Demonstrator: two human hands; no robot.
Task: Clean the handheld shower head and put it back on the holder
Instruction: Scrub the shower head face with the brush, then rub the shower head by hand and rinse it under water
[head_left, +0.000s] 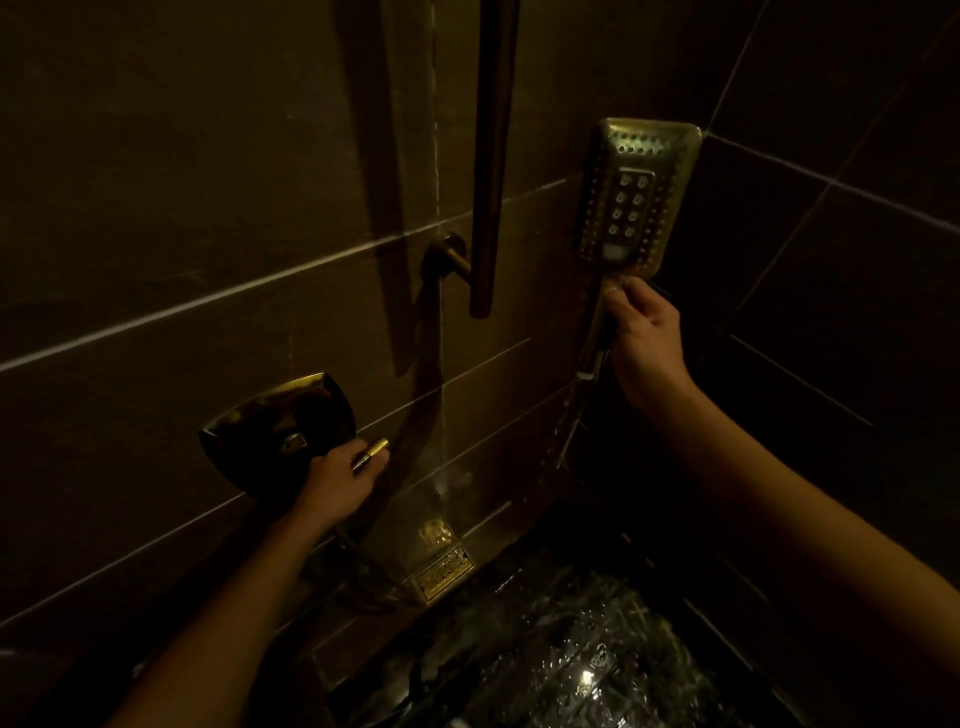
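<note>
The brass handheld shower head (636, 195) is rectangular, with its nozzle face turned toward me, held upright near the corner of the dark tiled walls. My right hand (644, 343) grips its handle just below the head. Its hose (561, 436) hangs down from the handle toward the floor. My left hand (337, 480) holds the gold lever (371, 453) of the wall valve plate (278, 431) at lower left, fingers curled round it. A vertical brass rail (491, 156) runs up the wall between the hands, fixed by a round wall mount (447, 257).
A brass floor drain grate (444, 571) sits where the wall meets the floor. The dark marble floor (582, 660) at lower right is wet and shiny. Tiled walls close in on the left and right, meeting in a corner behind the shower head.
</note>
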